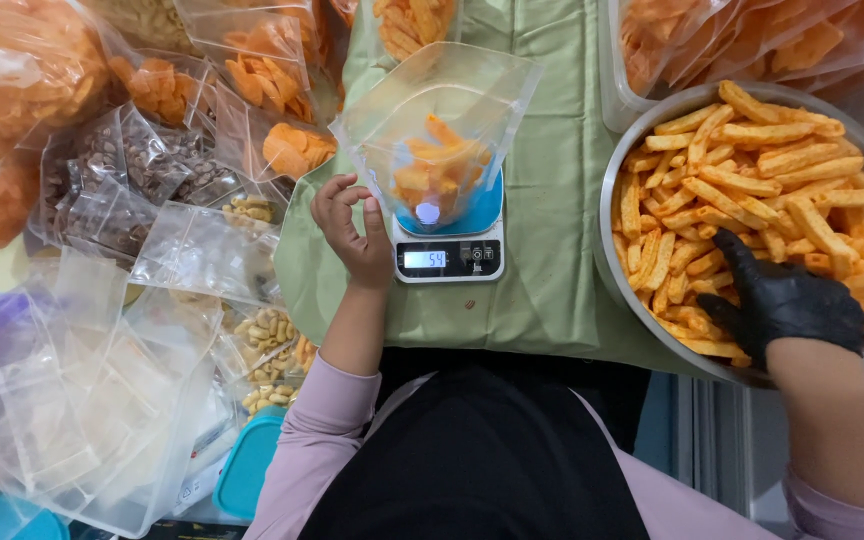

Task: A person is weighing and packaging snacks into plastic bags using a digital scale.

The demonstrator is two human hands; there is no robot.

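Fingers (337,192) of the left hand (357,235) are bent and loose, grasping nothing; their tips come just beside the lower left edge of the clear bag (432,130), and I cannot tell if they touch it. This hand is bare and rests at the 9 o'clock side of the scale (449,250), with the wrist on the green cloth (552,200).

The bag stands upright and open on the blue plate of the scale, a little above the centre of the view. Some orange sticks lie in its bottom. The small display of the scale is lit, at 6 o'clock from the bag.

At 3 o'clock the right hand (782,300) wears a black glove. Its fingers are spread and pushed down among the snack sticks (752,190) in the metal bowl (607,250), at the 5 o'clock part of the bowl. I cannot tell if they close on any stick, because the tips are hidden between the sticks. The bowl is well filled and stands at the right edge of the cloth.

At 9 to 11 o'clock many filled bags lie together: orange chips (272,90), dark brown pieces (127,165) and pale nuts (267,335). At 8 o'clock is a heap of empty bags (82,400). At 1 o'clock a white tub (612,100) holds more bags of orange snacks.
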